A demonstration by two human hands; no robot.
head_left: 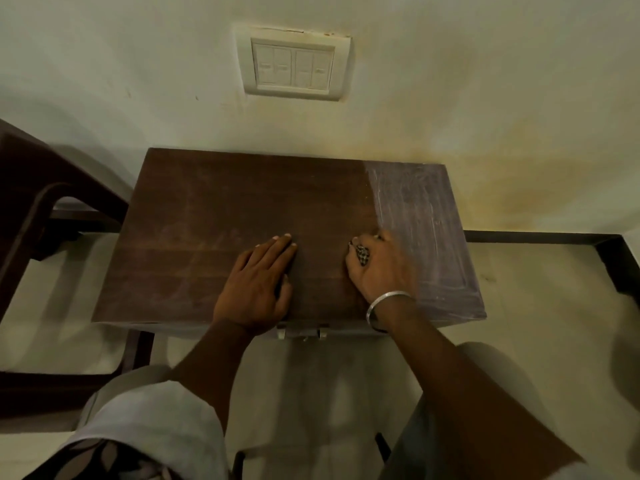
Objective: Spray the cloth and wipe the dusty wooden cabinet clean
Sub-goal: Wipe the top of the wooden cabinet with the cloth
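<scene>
The wooden cabinet stands against the wall, seen from above. Its left and middle top looks dark brown, while a strip along the right side carries pale grey dust with streaks. My left hand lies flat on the top near the front edge, fingers straight. My right hand grips a bunched checked cloth and presses it on the wood at the border of the dusty strip. Only a small part of the cloth shows between the fingers. No spray bottle is in view.
A dark plastic chair stands close on the left of the cabinet. A switch plate is on the wall above. A metal latch hangs at the cabinet's front edge. A dark skirting line runs along the floor at right.
</scene>
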